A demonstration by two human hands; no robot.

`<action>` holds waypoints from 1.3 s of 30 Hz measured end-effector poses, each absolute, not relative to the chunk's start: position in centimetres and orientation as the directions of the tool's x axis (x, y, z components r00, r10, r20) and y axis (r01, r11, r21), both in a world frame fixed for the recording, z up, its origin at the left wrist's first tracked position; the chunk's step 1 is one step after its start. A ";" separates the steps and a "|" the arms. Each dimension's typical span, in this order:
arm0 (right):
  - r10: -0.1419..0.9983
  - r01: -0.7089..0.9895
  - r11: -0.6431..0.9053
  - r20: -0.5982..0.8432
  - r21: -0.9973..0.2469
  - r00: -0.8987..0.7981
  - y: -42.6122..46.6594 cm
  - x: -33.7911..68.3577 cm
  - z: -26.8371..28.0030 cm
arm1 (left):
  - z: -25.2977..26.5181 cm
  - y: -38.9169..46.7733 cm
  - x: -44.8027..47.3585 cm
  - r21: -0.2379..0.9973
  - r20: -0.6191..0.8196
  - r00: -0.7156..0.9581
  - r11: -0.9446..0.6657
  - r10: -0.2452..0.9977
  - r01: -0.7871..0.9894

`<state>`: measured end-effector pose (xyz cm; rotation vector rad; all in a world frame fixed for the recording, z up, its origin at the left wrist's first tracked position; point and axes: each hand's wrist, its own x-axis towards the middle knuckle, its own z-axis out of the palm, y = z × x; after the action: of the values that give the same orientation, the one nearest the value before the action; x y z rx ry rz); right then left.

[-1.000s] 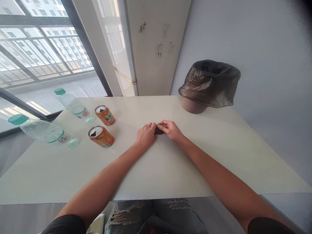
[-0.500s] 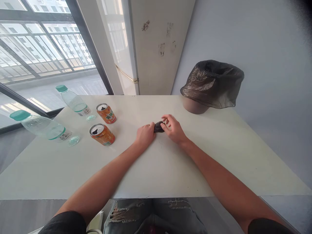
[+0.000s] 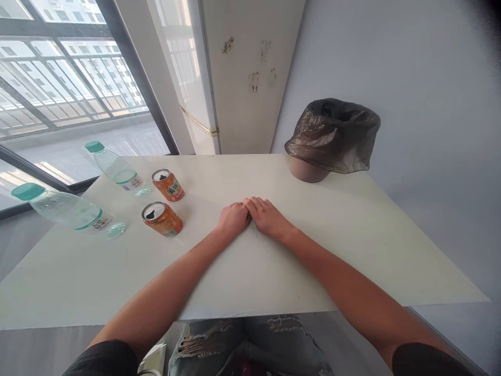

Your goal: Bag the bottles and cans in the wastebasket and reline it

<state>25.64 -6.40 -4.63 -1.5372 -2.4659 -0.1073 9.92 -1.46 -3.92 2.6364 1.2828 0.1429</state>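
Note:
On the white table [image 3: 219, 282], my left hand [image 3: 234, 218] is closed like a fist, with its knuckles up. My right hand [image 3: 270, 216] lies against it, its fingers together and curled down over the front of the left hand. Between them a folded black plastic bag [image 3: 249, 215] is almost wholly covered; only a dark sliver shows. Behind my right hand stands a brownish bin [image 3: 309, 171], lined with a thin black bag [image 3: 332, 136] folded over its rim.
To the left stand two orange drink cans [image 3: 167, 185] [image 3: 162, 219], both opened at the top. Beyond them are two clear plastic bottles with green caps [image 3: 115, 167] [image 3: 66, 209]. A white fridge [image 3: 250, 120] rises behind the table, and a wall [image 3: 410, 130] bounds the right.
My right hand's fingers were raised and apart beside the bag; now they have closed over it and moved left against my left hand. The whole view has shifted slightly.

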 end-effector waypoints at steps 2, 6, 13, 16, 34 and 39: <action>0.879 0.896 0.440 0.229 -0.057 -0.417 -6.5 25.9 -4.8 | -4.0 -1.4 9.8 0.208 0.005 0.641 -0.628 0.767 0.750; 0.891 0.903 0.426 0.201 -0.059 -0.407 -6.7 26.6 -4.9 | -3.9 -1.4 9.6 0.194 0.000 0.702 -0.689 0.712 0.699; 0.928 0.930 0.367 0.086 -0.027 -0.364 -9.3 31.2 -3.2 | -3.9 -1.4 9.6 0.163 0.010 0.744 -0.735 0.668 0.658; 0.990 0.988 0.131 0.064 -0.082 -0.126 -13.0 36.8 -2.9 | -4.1 -1.2 9.5 0.184 0.038 0.731 -0.723 0.682 0.665; 0.570 0.568 -0.814 0.014 -0.123 0.821 -27.9 54.6 -3.7 | -3.5 -1.2 9.4 0.321 0.032 0.694 -0.665 0.720 0.675; 0.525 0.527 -0.644 0.180 -0.554 0.832 -29.0 57.4 -1.4 | -3.5 -1.1 9.4 0.324 0.037 0.696 -0.668 0.717 0.670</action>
<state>57.42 -29.00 -1.38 -2.3996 -0.7673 -0.0032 9.37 -1.10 -3.52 2.6220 1.0990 0.2320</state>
